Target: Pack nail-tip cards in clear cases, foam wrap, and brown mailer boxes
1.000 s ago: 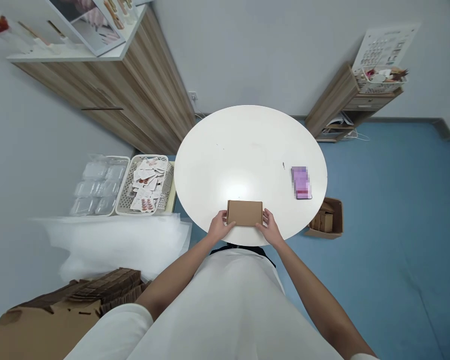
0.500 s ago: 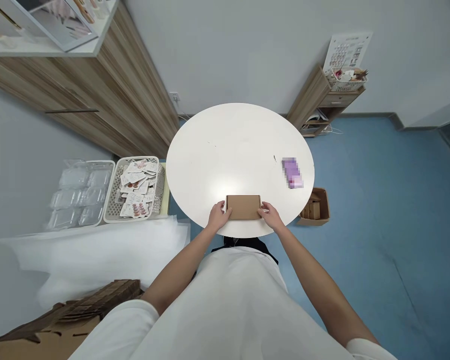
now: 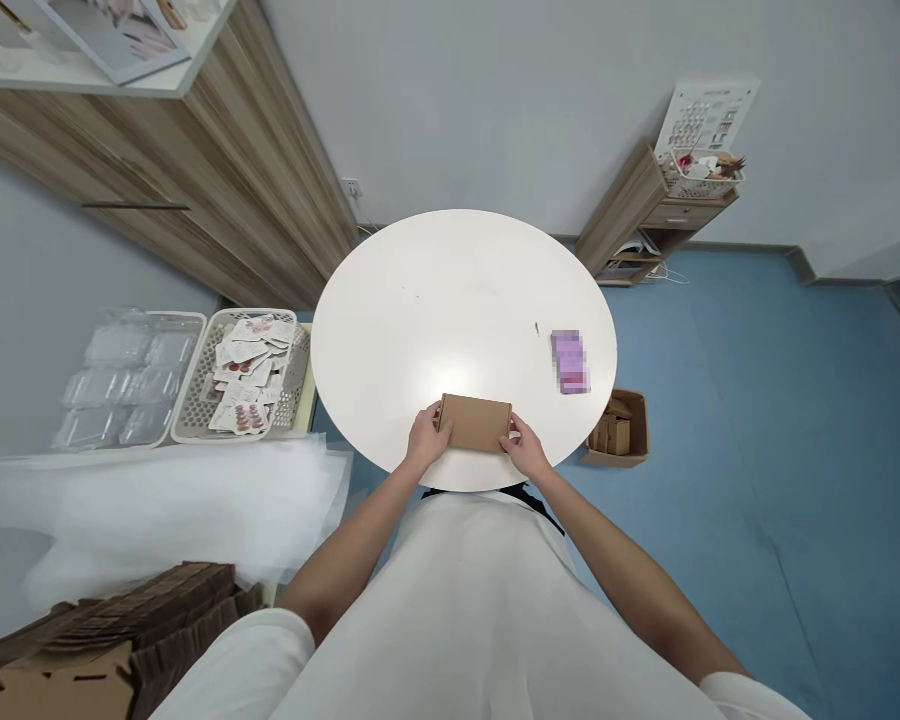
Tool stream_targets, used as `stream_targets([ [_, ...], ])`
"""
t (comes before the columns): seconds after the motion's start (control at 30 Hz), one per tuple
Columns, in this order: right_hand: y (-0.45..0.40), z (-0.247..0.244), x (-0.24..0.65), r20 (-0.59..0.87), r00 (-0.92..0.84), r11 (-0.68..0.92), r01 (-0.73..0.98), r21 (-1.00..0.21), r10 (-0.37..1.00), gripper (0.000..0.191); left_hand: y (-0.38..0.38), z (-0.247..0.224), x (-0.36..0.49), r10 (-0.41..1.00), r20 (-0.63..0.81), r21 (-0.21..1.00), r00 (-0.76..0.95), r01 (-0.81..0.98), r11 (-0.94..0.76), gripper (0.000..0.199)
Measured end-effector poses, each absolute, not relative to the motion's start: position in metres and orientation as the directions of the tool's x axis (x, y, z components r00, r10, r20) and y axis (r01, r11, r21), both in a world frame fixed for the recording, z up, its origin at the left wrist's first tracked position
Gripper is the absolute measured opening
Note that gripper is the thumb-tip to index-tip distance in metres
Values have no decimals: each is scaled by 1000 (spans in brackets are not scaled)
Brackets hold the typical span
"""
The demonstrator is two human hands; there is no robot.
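A closed flat brown cardboard box (image 3: 475,422) is at the near edge of the white oval table (image 3: 450,270). My left hand (image 3: 428,437) grips its left end, thumb on the top face and fingers round the side. On the opposite end my right hand (image 3: 525,446) holds it the same way. Whether the box rests on the tabletop or is slightly lifted, I cannot tell. To the right on the table lies a purple item (image 3: 569,361), blurred by pixelation, with a small dark object (image 3: 537,328) beside it.
Left of the table stand a white basket of printed cards (image 3: 244,370) and clear plastic trays (image 3: 120,375). White sheets (image 3: 172,500) and folded cardboard (image 3: 120,640) lie nearer me. An open carton (image 3: 634,425) holding small boxes is on the floor at right.
The box has turned slightly clockwise in my hands, its right end now lower. Both hands have kept their hold. The whole view has shifted a little.
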State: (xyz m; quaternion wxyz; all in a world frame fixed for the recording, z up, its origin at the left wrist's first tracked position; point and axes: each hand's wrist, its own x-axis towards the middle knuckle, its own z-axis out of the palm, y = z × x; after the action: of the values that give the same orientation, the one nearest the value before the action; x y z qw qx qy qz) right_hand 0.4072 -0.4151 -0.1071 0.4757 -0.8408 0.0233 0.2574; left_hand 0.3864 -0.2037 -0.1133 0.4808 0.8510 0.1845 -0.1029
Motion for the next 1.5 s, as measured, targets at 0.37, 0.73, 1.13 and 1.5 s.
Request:
stream_targets([
  [0.37,-611,-106,397,-362,879,-400,-465,-790,-309,66,-416,-86,449,-193,-339,812,921,183,-554,70],
  [0.73,-772,-127,419,-292,709,-317,-592,-741,-642,70,-615,-113,540,-545,-389,795,743,-27,-606,70],
  [1.13,-742,-137,408,-240,762,-275,-480,-833,-602,58,-579,-109,527,-638,-372,827,675,-72,-558,54],
  [1.5,-616,-118,417,-258,912,-205,-332,-921,-318,50,-404,-88,470,-399,-455,828,796,212,-520,50],
])
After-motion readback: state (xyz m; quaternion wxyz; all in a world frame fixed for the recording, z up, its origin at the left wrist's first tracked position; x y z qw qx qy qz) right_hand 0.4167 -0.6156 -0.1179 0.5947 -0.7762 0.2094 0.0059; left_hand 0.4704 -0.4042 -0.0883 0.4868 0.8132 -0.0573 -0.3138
